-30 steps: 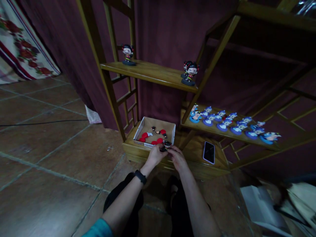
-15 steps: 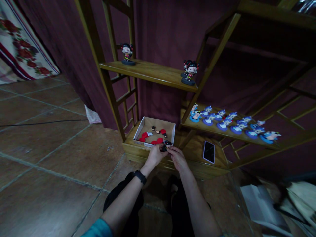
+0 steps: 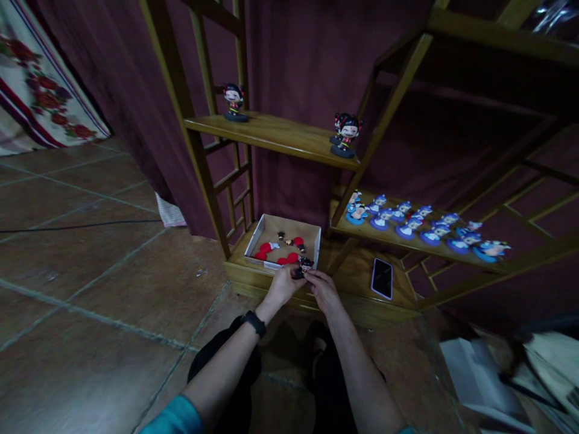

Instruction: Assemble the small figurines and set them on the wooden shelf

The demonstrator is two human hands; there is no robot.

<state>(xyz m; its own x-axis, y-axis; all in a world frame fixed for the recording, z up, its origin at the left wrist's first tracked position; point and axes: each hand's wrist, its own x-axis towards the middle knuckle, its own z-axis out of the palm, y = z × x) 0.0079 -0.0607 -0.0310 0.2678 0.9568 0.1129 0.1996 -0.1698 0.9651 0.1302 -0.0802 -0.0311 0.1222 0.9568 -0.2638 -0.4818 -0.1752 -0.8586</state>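
Note:
Between my two hands is a small black-haired figurine [image 3: 306, 264], held at the front right corner of a shallow cardboard box [image 3: 257, 232]. My left hand [image 3: 284, 286] is closed round its dark lower part, with a black band on the wrist. From the right, the fingertips of my right hand [image 3: 323, 288] pinch at the figurine's lower side; exactly what they grip is too small to make out. Inside the box lie red round pieces [image 3: 261, 255] and several small dark figurine parts [image 3: 289, 242].
Similar figurines stand on the upper shelf, one at left [image 3: 234, 101] and two at right [image 3: 348, 134]. Several blue-and-white figurines [image 3: 409, 227] fill the right shelf [image 3: 491, 264]. A phone [image 3: 382, 278] lies on the cabinet top. A white box [image 3: 474, 374] sits on the floor at right.
The figurine in my hands has turned or tilted slightly, so its face shows a little more. Both hands stay at the box corner. The view has shifted slightly.

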